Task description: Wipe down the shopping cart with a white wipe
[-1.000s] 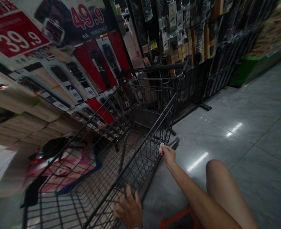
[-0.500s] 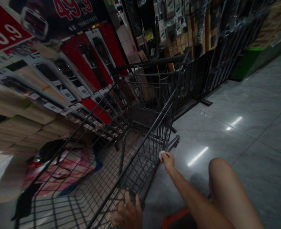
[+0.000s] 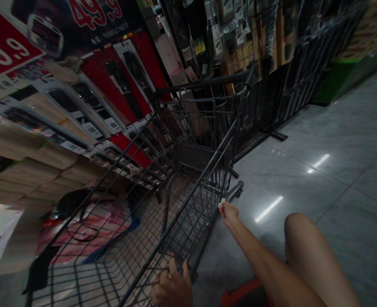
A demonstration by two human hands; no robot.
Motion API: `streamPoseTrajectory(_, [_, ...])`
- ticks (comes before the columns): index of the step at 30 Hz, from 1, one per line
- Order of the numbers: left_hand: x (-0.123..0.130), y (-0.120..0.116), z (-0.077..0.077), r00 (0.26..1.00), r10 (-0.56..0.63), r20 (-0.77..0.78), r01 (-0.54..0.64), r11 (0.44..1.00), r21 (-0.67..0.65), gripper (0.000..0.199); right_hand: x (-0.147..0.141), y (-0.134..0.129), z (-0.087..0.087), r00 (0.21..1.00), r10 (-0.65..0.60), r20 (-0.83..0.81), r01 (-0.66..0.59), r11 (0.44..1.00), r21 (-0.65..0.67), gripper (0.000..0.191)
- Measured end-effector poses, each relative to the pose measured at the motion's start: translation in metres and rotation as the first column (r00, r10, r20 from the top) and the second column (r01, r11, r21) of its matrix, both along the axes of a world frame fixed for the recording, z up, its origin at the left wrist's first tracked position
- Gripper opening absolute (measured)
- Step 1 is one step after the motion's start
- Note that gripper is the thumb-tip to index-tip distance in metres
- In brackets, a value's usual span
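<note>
A dark metal shopping cart (image 3: pixel 188 209) with wire mesh sides stands in front of me. At the lower side of its frame, near the wheel fork (image 3: pixel 236 189), my right hand (image 3: pixel 229 212) pinches a small white wipe (image 3: pixel 221 203). The wipe is at the cart's lower edge; whether it touches the metal is hard to tell. My left hand (image 3: pixel 173 283) is at the near mesh side, its fingers curled against the wires, with the index finger and thumb raised apart. Some of its fingertips are hard to make out in the dim light.
Racks of packaged goods (image 3: pixel 124 85) with price signs (image 3: pixel 95 13) rise behind the cart. Pink bags (image 3: pixel 95 226) lie beyond its left side. Grey tiled floor (image 3: pixel 345 170) extends to the right. My bent knee (image 3: pixel 303 238) and a red-edged object (image 3: pixel 242 290) are at the bottom.
My right hand has shifted slightly right and up with the wipe, toward the wheel fork. The left hand stays at the same place on the mesh. The view has turned a little.
</note>
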State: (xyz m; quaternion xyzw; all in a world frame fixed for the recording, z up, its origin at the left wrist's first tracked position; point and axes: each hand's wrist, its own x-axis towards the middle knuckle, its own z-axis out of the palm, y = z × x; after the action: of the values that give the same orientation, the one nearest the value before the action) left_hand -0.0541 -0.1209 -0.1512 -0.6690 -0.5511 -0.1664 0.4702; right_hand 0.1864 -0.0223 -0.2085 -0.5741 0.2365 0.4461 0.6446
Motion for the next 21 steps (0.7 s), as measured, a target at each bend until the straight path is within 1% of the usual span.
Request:
streamPoseTrajectory(3, [0.003, 0.003, 0.004, 0.999, -0.028, -0.023, 0.028, 1.000, -0.001, 0.043, 0.005, 0.002, 0.011, 1.000, 0.001, -0.025, 0.000, 0.999, 0.032, 0.015])
streamPoseTrajectory(7, [0.002, 0.004, 0.008, 0.998, -0.054, 0.037, 0.056, 0.998, -0.037, 0.039, 0.017, 0.006, 0.026, 1.000, -0.010, -0.023, 0.012, 0.996, 0.090, 0.014])
streamPoseTrajectory(10, [0.002, 0.005, 0.010, 0.996, -0.087, 0.017, 0.087, 0.996, -0.018, 0.038, 0.026, 0.011, 0.036, 1.000, -0.023, -0.004, 0.023, 0.990, 0.137, 0.016])
streamPoseTrajectory(13, [0.001, 0.003, 0.009, 0.997, -0.065, 0.042, 0.066, 0.997, -0.037, 0.038, 0.034, 0.014, 0.043, 0.999, -0.032, 0.026, 0.027, 0.983, 0.181, 0.017])
streamPoseTrajectory(15, [-0.001, 0.002, 0.006, 0.995, -0.054, 0.083, 0.061, 0.994, -0.088, 0.037, 0.038, 0.016, 0.046, 0.998, -0.034, 0.049, 0.024, 0.979, 0.202, 0.017])
streamPoseTrajectory(17, [-0.005, 0.000, 0.004, 0.989, -0.067, 0.129, 0.083, 0.989, -0.124, 0.035, 0.040, 0.016, 0.046, 0.997, -0.032, 0.073, 0.016, 0.977, 0.215, 0.017])
streamPoseTrajectory(19, [-0.009, 0.000, 0.003, 0.978, -0.079, 0.191, 0.102, 0.988, -0.115, 0.034, 0.040, 0.015, 0.045, 0.995, -0.026, 0.100, 0.003, 0.975, 0.222, 0.016])
streamPoseTrajectory(21, [-0.013, 0.000, 0.003, 0.975, -0.086, 0.204, 0.106, 0.991, -0.087, 0.034, 0.039, 0.014, 0.041, 0.990, -0.013, 0.138, -0.019, 0.973, 0.229, 0.017])
